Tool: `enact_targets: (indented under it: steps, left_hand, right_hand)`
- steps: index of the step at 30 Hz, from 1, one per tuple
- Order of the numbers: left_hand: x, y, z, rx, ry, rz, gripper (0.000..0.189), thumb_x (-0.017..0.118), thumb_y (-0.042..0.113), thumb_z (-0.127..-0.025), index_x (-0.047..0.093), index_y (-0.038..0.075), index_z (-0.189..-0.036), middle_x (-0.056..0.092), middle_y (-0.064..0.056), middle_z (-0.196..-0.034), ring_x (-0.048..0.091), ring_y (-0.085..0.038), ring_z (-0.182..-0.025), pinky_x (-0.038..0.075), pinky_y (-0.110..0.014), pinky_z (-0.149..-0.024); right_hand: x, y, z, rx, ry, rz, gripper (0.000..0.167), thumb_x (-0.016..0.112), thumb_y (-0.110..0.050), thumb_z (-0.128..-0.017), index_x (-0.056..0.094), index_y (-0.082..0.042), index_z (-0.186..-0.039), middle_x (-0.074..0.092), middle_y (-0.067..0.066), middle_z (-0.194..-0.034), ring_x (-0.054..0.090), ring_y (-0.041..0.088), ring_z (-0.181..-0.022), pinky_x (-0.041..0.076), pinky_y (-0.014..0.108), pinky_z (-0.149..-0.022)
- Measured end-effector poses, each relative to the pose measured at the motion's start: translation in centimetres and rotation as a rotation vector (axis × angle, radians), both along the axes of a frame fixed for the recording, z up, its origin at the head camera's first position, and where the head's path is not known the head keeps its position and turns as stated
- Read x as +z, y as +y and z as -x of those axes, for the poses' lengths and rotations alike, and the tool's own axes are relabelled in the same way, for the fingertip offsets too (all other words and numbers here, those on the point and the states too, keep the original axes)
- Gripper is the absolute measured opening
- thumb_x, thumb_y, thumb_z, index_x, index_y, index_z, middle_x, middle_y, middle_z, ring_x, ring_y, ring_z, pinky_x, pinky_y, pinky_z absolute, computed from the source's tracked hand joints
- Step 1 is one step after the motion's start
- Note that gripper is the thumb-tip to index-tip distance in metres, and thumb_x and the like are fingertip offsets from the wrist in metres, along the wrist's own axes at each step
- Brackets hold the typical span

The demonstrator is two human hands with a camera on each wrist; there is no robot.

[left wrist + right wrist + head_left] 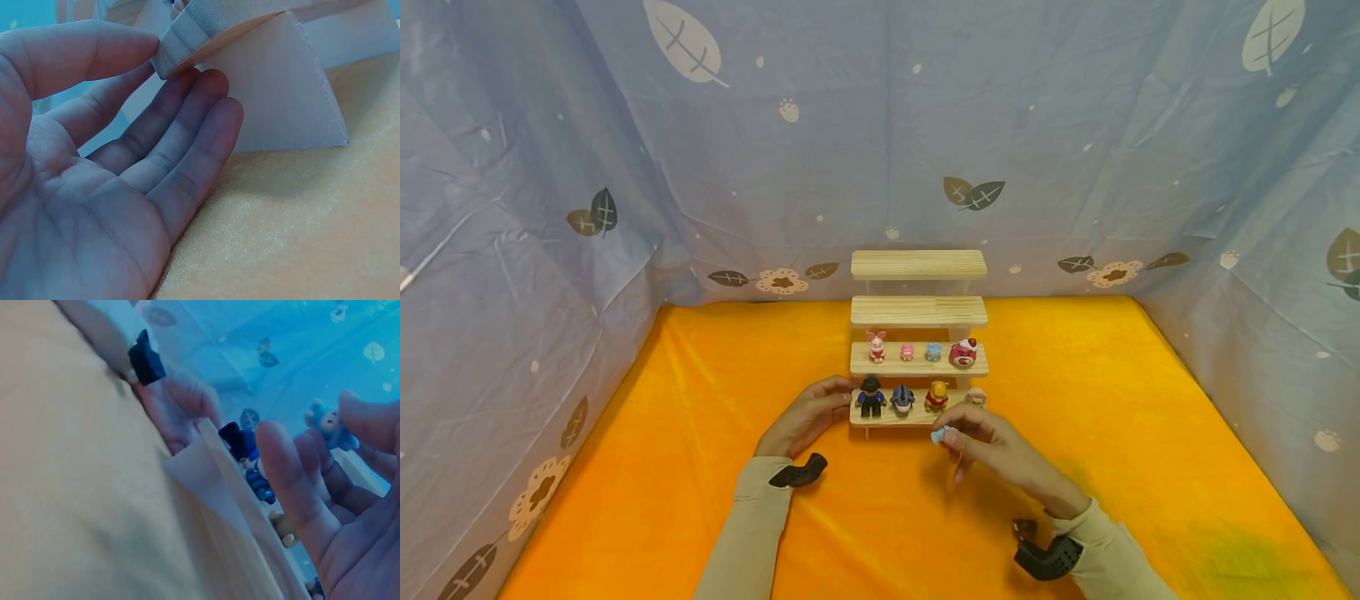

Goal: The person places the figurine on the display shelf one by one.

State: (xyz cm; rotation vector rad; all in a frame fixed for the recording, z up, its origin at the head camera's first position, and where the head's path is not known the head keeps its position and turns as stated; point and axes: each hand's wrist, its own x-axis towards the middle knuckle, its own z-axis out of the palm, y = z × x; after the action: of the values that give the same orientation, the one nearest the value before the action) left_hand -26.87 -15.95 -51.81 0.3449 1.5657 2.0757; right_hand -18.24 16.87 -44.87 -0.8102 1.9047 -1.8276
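Note:
My right hand pinches a small light-blue bear figurine between thumb and fingers, just in front of the bottom step. My left hand holds the left end of a stepped wooden display stand. In the left wrist view, its thumb meets the corner of the bottom board and its other fingers lie below. Along that step stand a black-haired figure, a grey-blue donkey and a yellow bear in red. A pale figure at the right end is partly behind my right hand.
The step above carries a pink piglet, a small pink figure, a small blue one and a dark-pink bear. Orange cloth covers the table. Blue leaf-patterned curtains enclose the back and sides.

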Motion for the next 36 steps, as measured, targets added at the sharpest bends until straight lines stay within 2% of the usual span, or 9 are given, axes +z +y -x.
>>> enact_targets:
  steps: [5,9,12,16,20,25,30,32,36]
  left_hand:
    - [0.0,0.0,0.0,0.009,0.009,0.005,0.021,0.055,0.014,-0.104,0.063,0.012,-0.124,0.057,-0.003,-0.136,0.06,-0.016,-0.12,0.051,-0.03,-0.103]
    - [0.0,0.0,0.0,0.011,0.008,0.006,0.02,0.054,0.013,-0.105,0.064,0.013,-0.122,0.056,-0.002,-0.136,0.061,-0.016,-0.12,0.051,-0.03,-0.103]
    - [0.1,0.0,0.0,0.015,0.0,0.008,0.019,0.054,0.013,-0.105,0.064,0.015,-0.12,0.057,-0.001,-0.134,0.061,-0.016,-0.117,0.05,-0.03,-0.103]
    - [0.2,0.0,-0.1,0.017,-0.002,0.01,0.018,0.054,0.013,-0.105,0.065,0.016,-0.119,0.058,0.0,-0.132,0.062,-0.016,-0.116,0.051,-0.03,-0.102]
    - [0.2,0.0,-0.1,0.018,0.005,0.008,0.018,0.053,0.012,-0.105,0.064,0.015,-0.119,0.06,0.0,-0.131,0.062,-0.016,-0.117,0.051,-0.03,-0.102]
    - [0.0,0.0,0.0,0.021,0.006,0.005,0.018,0.053,0.012,-0.105,0.065,0.015,-0.118,0.061,-0.001,-0.129,0.062,-0.016,-0.118,0.051,-0.031,-0.102]
    - [-0.1,0.0,0.1,0.023,0.01,0.008,0.018,0.053,0.012,-0.105,0.065,0.015,-0.118,0.062,0.0,-0.129,0.063,-0.016,-0.115,0.052,-0.03,-0.101]
    - [-0.2,-0.1,0.1,0.024,0.009,0.006,0.019,0.054,0.012,-0.105,0.065,0.014,-0.119,0.062,0.0,-0.128,0.063,-0.015,-0.116,0.052,-0.029,-0.101]
    - [-0.1,0.0,0.1,0.024,0.002,0.002,0.02,0.053,0.012,-0.105,0.064,0.011,-0.122,0.063,-0.001,-0.128,0.062,-0.016,-0.118,0.052,-0.03,-0.102]
  right_hand:
    - [0.6,-0.1,0.1,-0.074,-0.01,0.01,0.033,0.042,-0.014,-0.11,0.05,0.009,-0.132,0.051,0.01,-0.103,0.059,0.013,-0.078,0.061,0.044,-0.058]
    - [1.2,-0.2,0.2,-0.161,-0.075,-0.006,0.037,0.049,-0.02,-0.108,0.048,0.005,-0.135,0.055,0.011,-0.1,0.06,0.013,-0.08,0.06,0.048,-0.058]
    - [1.5,-0.2,0.4,-0.223,-0.091,-0.021,0.041,0.055,-0.02,-0.106,0.048,0.003,-0.138,0.058,0.007,-0.095,0.061,0.015,-0.076,0.06,0.048,-0.06]
    - [1.9,0.0,0.6,-0.26,-0.055,-0.022,0.044,0.053,-0.02,-0.106,0.048,0.002,-0.144,0.057,0.005,-0.089,0.061,0.016,-0.068,0.06,0.042,-0.061]
    - [2.4,0.4,0.7,-0.278,-0.031,-0.006,0.043,0.048,-0.023,-0.108,0.047,0.003,-0.143,0.056,0.004,-0.087,0.062,0.018,-0.068,0.06,0.037,-0.062]
    - [3.2,1.1,0.8,-0.328,0.009,-0.02,0.043,0.047,-0.023,-0.109,0.048,0.006,-0.14,0.06,0.004,-0.095,0.063,0.026,-0.072,0.061,0.036,-0.069]
    - [3.8,1.5,0.9,-0.383,0.013,-0.019,0.045,0.052,-0.022,-0.107,0.046,0.003,-0.144,0.064,-0.001,-0.103,0.063,0.019,-0.078,0.058,0.033,-0.075]
    - [4.0,1.6,1.1,-0.401,-0.002,0.011,0.042,0.054,-0.019,-0.106,0.045,0.001,-0.142,0.064,-0.003,-0.103,0.065,0.015,-0.082,0.058,0.031,-0.076]
    - [4.4,1.6,1.5,-0.427,-0.003,0.076,0.023,0.058,-0.012,-0.103,0.048,-0.007,-0.123,0.065,-0.003,-0.098,0.067,0.014,-0.084,0.059,0.029,-0.078]
